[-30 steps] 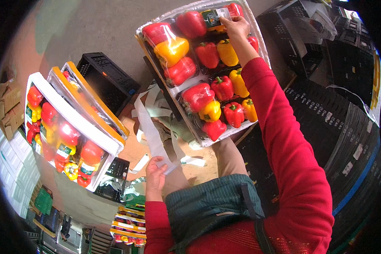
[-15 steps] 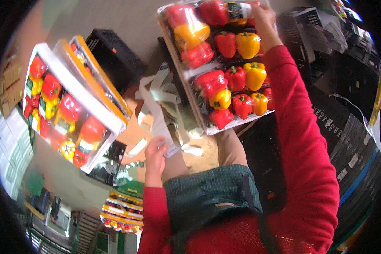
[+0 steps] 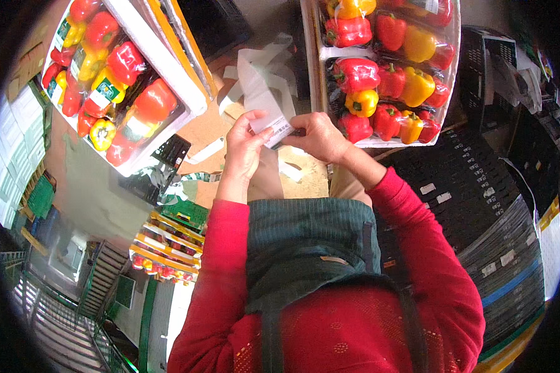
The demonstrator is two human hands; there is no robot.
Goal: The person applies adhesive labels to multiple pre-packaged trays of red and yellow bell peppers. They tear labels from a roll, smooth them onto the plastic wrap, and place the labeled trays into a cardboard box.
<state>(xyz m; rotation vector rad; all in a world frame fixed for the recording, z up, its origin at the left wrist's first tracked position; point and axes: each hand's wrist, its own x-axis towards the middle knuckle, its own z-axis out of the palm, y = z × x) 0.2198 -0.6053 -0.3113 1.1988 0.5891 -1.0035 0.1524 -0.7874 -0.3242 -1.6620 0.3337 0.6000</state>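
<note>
My left hand [image 3: 246, 143] pinches a long pale label strip [image 3: 258, 87] between thumb and fingers. My right hand [image 3: 317, 140] is closed on the same strip's printed end, just right of the left one. Beyond them at the right, a white box [image 3: 314, 68] holds red and yellow peppers [image 3: 392, 84] in clear wrap. At the upper left, another white box [image 3: 174, 68] of wrapped peppers, several bearing green labels, is tilted beside orange-rimmed boxes [image 3: 202, 74]. Loose strips [image 3: 211, 149] are scattered on a tan surface below my hands.
More pepper boxes [image 3: 168, 242] are stacked at lower left. Black crates [image 3: 491, 68] and stacked dark panels [image 3: 504, 261] fill the right side. A metal railing [image 3: 93, 292] shows at lower left, and a dark crate [image 3: 227, 18] lies behind the boxes.
My right hand has come down from the label on the right pepper box to the strip beside my left hand. The view has shifted, so both boxes appear higher in the picture.
</note>
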